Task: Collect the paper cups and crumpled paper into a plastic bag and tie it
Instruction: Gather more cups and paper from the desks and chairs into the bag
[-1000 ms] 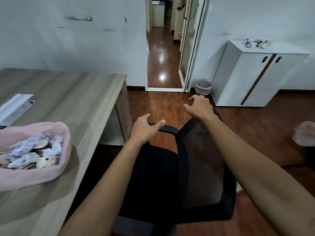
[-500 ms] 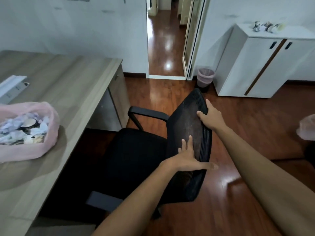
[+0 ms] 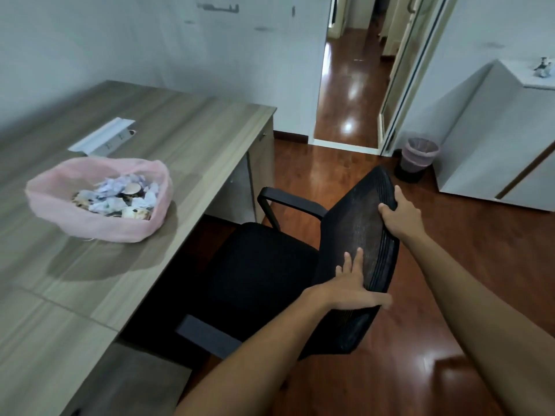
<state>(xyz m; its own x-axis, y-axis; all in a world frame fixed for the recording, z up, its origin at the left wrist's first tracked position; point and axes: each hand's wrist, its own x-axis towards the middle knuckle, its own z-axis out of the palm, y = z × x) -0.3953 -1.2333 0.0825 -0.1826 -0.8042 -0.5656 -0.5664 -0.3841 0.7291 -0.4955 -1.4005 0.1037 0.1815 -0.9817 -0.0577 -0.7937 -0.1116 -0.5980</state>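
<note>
Beside the grey wood-grain desk (image 3: 186,139):
Bag: open pink plastic bag (image 3: 99,223) of cups and paper, on the desk, left of both hands.
Left hand (image 3: 351,285): nearer; fingers flat on black mesh chair back (image 3: 357,235).
Right hand (image 3: 401,216): grips chair top.
</note>
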